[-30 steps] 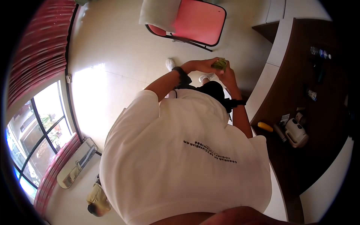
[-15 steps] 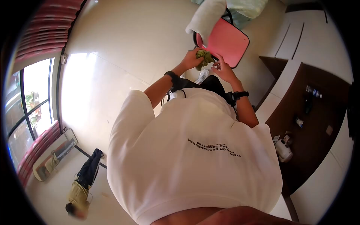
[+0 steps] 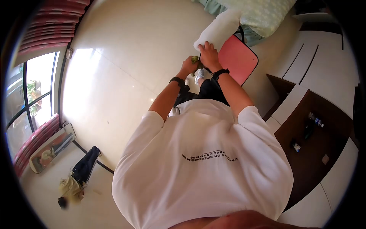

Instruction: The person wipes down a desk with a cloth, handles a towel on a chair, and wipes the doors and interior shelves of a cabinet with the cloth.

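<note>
My left hand [image 3: 189,65] is closed around a crumpled olive-green cloth [image 3: 195,60], part of which hangs down between my hands. Just right of it, my right hand [image 3: 209,56] stretches forward with its fingers apart. Its fingertips overlap the near end of a thick white cloth [image 3: 221,28]; whether they press on it I cannot tell. That white cloth lies over the back of a chair with a pink seat [image 3: 237,59] and dark frame. The lower part of the chair is hidden.
A bed with a pale green cover [image 3: 263,17] stands beyond the chair. To the right are white cabinets [image 3: 322,61] and a brown shelf [image 3: 301,175] with bottles. Another person [image 3: 84,168] is at lower left, near a long mirror [image 3: 51,150] and a window [image 3: 36,89].
My right hand has left the green cloth's side and reached forward to the white cloth. The green cloth stays in my left hand. The view has shifted, showing more of the bed.
</note>
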Action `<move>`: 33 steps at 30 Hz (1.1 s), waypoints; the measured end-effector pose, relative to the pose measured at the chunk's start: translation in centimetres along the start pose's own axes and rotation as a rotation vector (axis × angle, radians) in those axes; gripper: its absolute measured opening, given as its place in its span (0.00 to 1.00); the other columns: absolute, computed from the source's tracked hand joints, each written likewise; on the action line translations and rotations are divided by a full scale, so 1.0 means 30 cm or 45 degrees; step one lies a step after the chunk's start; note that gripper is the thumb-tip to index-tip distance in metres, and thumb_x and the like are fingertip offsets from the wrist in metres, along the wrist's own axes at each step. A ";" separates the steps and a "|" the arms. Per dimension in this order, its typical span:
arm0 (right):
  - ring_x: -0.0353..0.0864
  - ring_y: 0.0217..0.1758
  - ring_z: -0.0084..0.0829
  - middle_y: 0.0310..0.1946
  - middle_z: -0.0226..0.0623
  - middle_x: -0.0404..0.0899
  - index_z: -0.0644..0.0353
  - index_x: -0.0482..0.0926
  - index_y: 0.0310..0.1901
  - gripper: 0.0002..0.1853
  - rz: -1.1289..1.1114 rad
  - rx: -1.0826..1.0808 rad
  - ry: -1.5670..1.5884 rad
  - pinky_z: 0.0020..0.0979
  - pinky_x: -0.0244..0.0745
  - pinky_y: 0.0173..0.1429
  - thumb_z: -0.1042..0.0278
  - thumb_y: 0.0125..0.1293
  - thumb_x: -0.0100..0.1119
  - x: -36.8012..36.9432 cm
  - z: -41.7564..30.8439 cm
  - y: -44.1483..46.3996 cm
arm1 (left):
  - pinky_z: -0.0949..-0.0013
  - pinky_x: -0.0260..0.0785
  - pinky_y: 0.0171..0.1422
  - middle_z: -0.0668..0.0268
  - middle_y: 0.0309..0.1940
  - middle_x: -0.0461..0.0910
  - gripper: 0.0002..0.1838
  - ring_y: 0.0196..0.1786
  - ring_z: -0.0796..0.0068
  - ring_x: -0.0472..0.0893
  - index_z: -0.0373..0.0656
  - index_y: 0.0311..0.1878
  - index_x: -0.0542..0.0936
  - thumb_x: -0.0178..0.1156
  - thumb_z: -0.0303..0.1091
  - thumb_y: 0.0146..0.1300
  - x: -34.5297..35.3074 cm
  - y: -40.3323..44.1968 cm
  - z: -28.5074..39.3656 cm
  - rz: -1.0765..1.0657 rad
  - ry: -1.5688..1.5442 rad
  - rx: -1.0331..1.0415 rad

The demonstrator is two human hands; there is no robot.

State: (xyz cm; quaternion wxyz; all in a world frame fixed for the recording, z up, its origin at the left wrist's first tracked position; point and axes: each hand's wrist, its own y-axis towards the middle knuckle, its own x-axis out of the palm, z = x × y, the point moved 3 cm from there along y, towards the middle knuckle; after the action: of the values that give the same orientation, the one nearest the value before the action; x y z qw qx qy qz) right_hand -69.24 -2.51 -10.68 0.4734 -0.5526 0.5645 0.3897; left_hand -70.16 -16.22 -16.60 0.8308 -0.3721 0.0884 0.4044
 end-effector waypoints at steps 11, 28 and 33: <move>0.76 0.46 0.47 0.41 0.40 0.73 0.52 0.78 0.43 0.11 0.305 0.041 0.504 0.46 0.77 0.45 0.72 0.57 0.57 -0.135 0.303 0.186 | 0.60 0.75 0.55 0.52 0.46 0.83 0.23 0.50 0.51 0.83 0.43 0.61 0.72 0.60 0.34 0.62 -0.052 0.145 0.312 0.341 -0.029 0.420; 0.78 0.47 0.54 0.43 0.49 0.74 0.56 0.77 0.43 0.13 -0.004 0.339 0.774 0.46 0.75 0.51 0.67 0.55 0.62 0.009 0.496 0.414 | 0.50 0.74 0.54 0.40 0.49 0.79 0.39 0.51 0.39 0.80 0.39 0.66 0.58 0.63 0.50 0.61 -0.042 0.323 0.263 -0.322 0.034 0.150; 0.78 0.53 0.55 0.55 0.58 0.72 0.57 0.76 0.53 0.24 -0.577 0.231 0.480 0.48 0.75 0.55 0.66 0.51 0.65 0.056 0.525 0.547 | 0.53 0.74 0.54 0.42 0.47 0.80 0.36 0.52 0.44 0.81 0.37 0.62 0.64 0.62 0.55 0.61 -0.046 0.264 0.156 -0.567 0.255 0.181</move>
State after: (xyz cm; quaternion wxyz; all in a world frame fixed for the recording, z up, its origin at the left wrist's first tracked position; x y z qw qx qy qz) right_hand -83.80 13.63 -17.56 0.4827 -0.6824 0.5373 0.1128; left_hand -77.63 -10.70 -16.99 0.9105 -0.3613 0.1142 0.1654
